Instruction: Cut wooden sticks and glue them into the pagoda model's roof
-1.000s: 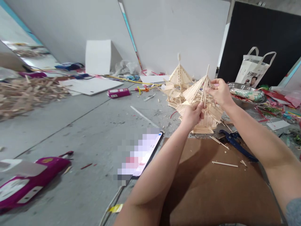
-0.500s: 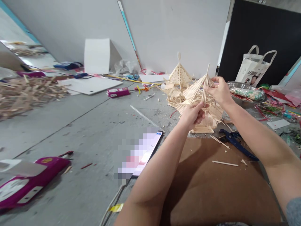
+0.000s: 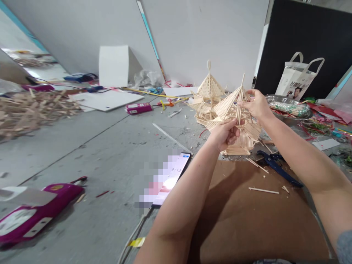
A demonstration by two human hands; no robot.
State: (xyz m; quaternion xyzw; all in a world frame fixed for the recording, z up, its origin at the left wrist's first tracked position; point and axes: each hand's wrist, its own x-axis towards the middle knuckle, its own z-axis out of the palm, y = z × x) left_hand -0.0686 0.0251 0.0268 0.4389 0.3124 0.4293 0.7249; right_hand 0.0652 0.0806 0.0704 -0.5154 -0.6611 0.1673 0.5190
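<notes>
Both hands are at the pointed roof [image 3: 227, 104] of a small pavilion model built from thin wooden sticks. With thumb and curled fingers, my left hand [image 3: 226, 134] pinches a stick at the roof's lower edge. My right hand [image 3: 257, 105] grips the roof's right side near the peak, its fingertips partly hidden behind the sticks. Below the roof, the model's stick-covered lower tier [image 3: 244, 141] rests on the floor at the brown board's far edge. A second pavilion model [image 3: 210, 88] with a similar peaked roof stands behind it to the left.
Blue-handled cutters [image 3: 279, 168] and loose sticks [image 3: 263, 190] lie on the brown board [image 3: 255, 223]. A lit phone [image 3: 173, 179] with a cable is left of my left forearm. Magenta power strips [image 3: 41, 209] sit at left. A metal bowl [image 3: 288, 110] holds bagged sticks at right.
Hardly anything differs: both hands keep their hold on the roof, and the view shifts very slightly.
</notes>
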